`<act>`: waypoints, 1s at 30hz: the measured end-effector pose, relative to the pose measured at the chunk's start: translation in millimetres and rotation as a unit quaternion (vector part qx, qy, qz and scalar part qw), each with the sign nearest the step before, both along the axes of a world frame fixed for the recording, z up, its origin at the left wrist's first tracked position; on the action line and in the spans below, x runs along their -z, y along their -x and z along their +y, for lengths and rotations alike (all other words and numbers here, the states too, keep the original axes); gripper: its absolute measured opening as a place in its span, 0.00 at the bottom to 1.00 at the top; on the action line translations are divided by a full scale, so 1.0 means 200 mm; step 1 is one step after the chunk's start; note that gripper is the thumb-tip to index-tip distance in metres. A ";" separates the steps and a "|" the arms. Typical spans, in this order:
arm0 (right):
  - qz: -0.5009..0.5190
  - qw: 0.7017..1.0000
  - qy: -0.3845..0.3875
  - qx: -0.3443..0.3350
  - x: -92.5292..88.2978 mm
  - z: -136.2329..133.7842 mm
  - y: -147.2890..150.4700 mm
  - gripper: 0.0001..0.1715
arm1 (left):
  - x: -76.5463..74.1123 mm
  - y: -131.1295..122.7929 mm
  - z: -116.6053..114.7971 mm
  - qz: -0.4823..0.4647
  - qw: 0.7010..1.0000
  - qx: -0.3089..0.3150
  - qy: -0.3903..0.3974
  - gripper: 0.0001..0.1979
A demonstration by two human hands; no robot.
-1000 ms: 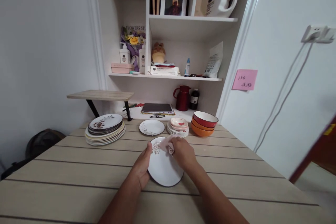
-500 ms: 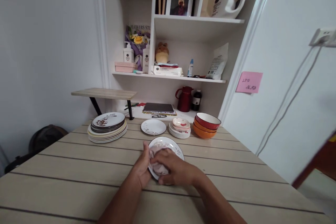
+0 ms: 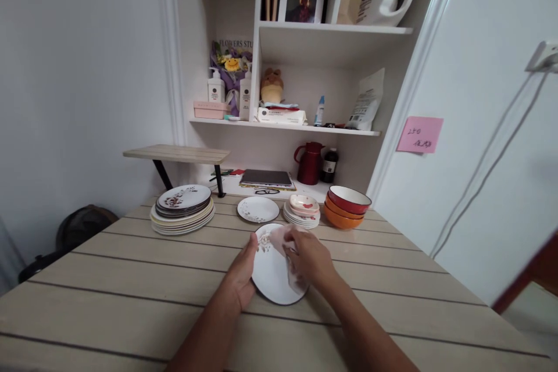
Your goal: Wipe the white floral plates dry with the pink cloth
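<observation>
A white plate with a dark rim and a brown floral pattern is tilted up a little above the table in front of me. My left hand grips its left edge, thumb along the rim and the other fingers hidden beneath. In my right hand a thin pale pink cloth is bunched and pressed on the plate's right side. Just behind stands another patterned white plate, lying flat on its own.
On the wooden table are a tall stack of plates at left, small dishes on saucers, and stacked red and orange bowls at right. Behind them are a low riser, a red jug and a dark bottle.
My right hand has moved the cloth from the plate's left and middle over to its right side, uncovering the floral pattern. My left hand stays on the left edge.
</observation>
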State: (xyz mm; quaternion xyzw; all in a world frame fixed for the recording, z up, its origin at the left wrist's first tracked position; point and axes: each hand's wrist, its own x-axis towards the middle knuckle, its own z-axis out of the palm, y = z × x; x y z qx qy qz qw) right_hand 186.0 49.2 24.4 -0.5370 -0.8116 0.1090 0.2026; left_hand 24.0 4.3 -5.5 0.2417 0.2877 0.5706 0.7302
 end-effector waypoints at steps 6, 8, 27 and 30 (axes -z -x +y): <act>0.042 0.990 -0.073 -0.115 0.01 -0.05 0.15 0.31 | -0.01 -0.01 0.00 -0.009 1.000 0.016 -0.017 0.31; 0.053 0.978 -0.077 -0.189 0.00 -0.08 0.18 0.36 | 0.00 -0.01 0.00 -0.008 1.000 0.008 -0.012 0.32; -0.050 0.995 0.067 -0.046 -0.06 -0.08 -0.09 0.10 | -0.01 0.02 -0.01 0.045 0.998 0.031 0.022 0.34; -0.037 0.999 0.004 0.027 -0.03 -0.04 -0.04 0.13 | -0.01 0.00 -0.01 0.052 0.998 0.019 0.018 0.32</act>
